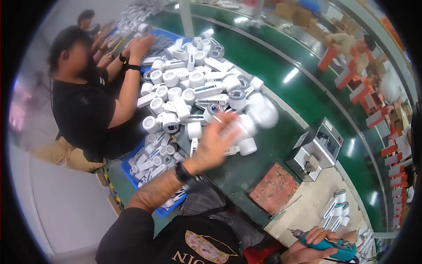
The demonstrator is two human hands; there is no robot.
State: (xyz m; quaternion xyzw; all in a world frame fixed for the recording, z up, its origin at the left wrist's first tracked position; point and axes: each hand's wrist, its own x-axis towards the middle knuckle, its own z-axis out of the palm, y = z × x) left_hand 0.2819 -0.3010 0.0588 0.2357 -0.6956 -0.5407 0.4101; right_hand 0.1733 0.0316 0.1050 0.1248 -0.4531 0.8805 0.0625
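Nearest, at five o'clock, the right hand (pixel 307 251) has its fingers curled around a teal electric screwdriver (pixel 345 252), its tip pointing toward ten o'clock, likely to keep the bit clear of the palm. Just above it, at four o'clock, a few white gadgets (pixel 337 210) lie grouped on the pale board (pixel 285 226), probably for easy reach. A worn red mat (pixel 274 189) lies beyond, perhaps to protect the surface, and a metal machine (pixel 314 149) stands at three o'clock, close by the mat.

Near the centre, the left hand (pixel 213 146) reaches over a blurred white gadget (pixel 246 127); its fingers are extended, but I cannot tell whether they pinch it. At eight o'clock a blue bin (pixel 127 168) seems to keep more pieces contained. Farther, toward eleven, a loose pile (pixel 189 83) spreads between wearer and co-worker (pixel 88 101), seemingly shared.
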